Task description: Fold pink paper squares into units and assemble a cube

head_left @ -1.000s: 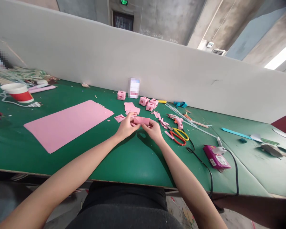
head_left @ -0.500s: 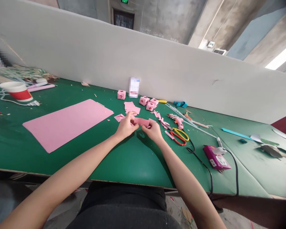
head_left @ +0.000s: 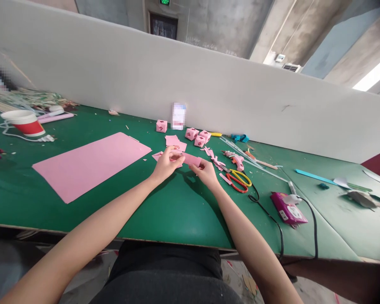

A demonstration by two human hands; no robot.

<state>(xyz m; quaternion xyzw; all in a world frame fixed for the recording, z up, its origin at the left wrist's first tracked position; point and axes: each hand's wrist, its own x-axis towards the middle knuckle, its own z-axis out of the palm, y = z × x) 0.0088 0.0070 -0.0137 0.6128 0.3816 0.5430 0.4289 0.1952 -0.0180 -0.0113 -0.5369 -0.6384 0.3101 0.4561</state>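
Above the green table, a small piece of pink paper (head_left: 191, 160) is held between my two hands. My left hand (head_left: 165, 166) pinches its left end between thumb and fingers. At the right end, the thumb and fingers of my right hand (head_left: 207, 174) are closed on it. Just beyond my left hand lie small pink paper squares (head_left: 176, 144), and a folded pink piece is partly hidden behind that hand. Several pink paper cubes (head_left: 191, 134) with diamond-shaped openings stand farther back. Pink paper offcuts (head_left: 217, 162) lie right of my right hand.
Scissors (head_left: 239, 183) with red and yellow handles and a pink glue gun (head_left: 237, 161) lie to the right. A black cord runs near a magenta box (head_left: 288, 209). Leftward are a large pink sheet (head_left: 91, 166) and a paper cup (head_left: 25, 122). A white partition (head_left: 190, 80) stands behind.
The pink paper piece now shows more of its flat face and slopes down to the right. My left fingers have loosened slightly and my right hand has shifted a little to the right.
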